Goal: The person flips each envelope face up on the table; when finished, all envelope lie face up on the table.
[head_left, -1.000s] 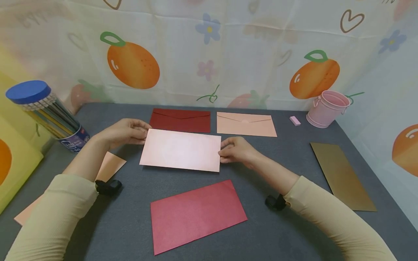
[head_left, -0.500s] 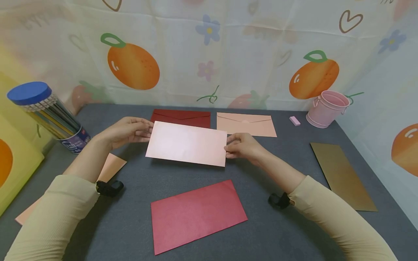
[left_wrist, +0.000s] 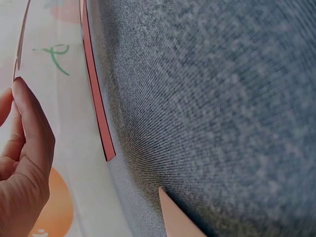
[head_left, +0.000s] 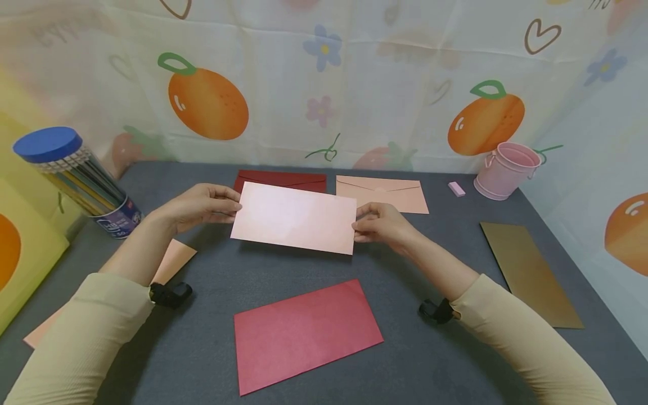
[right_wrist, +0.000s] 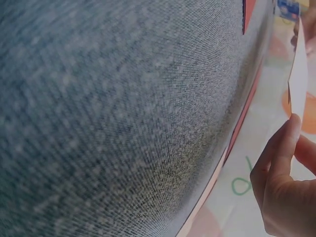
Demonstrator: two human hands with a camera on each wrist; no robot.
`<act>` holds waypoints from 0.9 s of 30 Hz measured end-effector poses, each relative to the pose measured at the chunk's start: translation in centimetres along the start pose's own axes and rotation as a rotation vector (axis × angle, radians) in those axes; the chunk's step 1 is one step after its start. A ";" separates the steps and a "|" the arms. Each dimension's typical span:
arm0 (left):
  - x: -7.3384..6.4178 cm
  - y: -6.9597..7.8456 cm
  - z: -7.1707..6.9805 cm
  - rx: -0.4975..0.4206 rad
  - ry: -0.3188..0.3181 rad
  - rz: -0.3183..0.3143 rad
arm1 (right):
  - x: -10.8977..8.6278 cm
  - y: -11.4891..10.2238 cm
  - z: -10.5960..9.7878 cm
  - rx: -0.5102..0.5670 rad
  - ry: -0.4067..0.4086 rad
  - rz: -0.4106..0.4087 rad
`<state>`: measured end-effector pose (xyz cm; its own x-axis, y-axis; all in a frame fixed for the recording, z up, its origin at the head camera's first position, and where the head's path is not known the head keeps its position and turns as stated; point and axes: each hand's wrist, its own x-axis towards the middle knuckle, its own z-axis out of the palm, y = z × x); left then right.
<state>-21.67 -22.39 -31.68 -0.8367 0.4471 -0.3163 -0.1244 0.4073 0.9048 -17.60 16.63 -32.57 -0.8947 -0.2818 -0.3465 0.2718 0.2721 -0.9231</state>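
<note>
A pale pink envelope (head_left: 295,218) is held up above the table, its plain side facing the head camera. The left hand (head_left: 205,207) pinches its left edge, and the right hand (head_left: 383,226) pinches its right edge. In the left wrist view the left hand (left_wrist: 27,148) grips the thin edge with thumb and fingers. From the right wrist, the right hand (right_wrist: 289,182) shows the same pinch, and the envelope (right_wrist: 298,74) appears nearly edge-on. Behind it lies a dark red envelope (head_left: 283,180), partly covered by the held one. A red envelope (head_left: 307,337) lies nearer the person.
A peach envelope (head_left: 382,194) lies at the back, beside a small pink eraser (head_left: 457,188) and a pink bucket (head_left: 508,170). On the right is a gold envelope (head_left: 531,275). A pencil tub (head_left: 76,180) stands left; another peach envelope (head_left: 174,260) lies partly under the left arm.
Both hands have raised the pale pink envelope and carried it slightly right and away from the person, over more of the dark red envelope. The other envelopes have stayed put.
</note>
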 end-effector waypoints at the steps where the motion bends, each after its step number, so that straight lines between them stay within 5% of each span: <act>1: 0.0 0.0 0.0 0.000 0.000 0.004 | 0.0 0.0 0.0 0.006 0.002 -0.001; 21: -0.7 0.4 0.0 -0.243 -0.035 0.144 | -0.4 -0.2 -0.8 0.086 0.031 -0.093; 27: -1.0 0.2 -0.1 -0.242 -0.046 0.172 | -0.4 0.0 -0.9 0.087 0.054 -0.121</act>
<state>-20.93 -22.82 -31.14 -0.8320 0.5311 -0.1601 -0.1110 0.1233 0.9861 -17.54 17.56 -32.27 -0.9398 -0.2576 -0.2247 0.1886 0.1575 -0.9694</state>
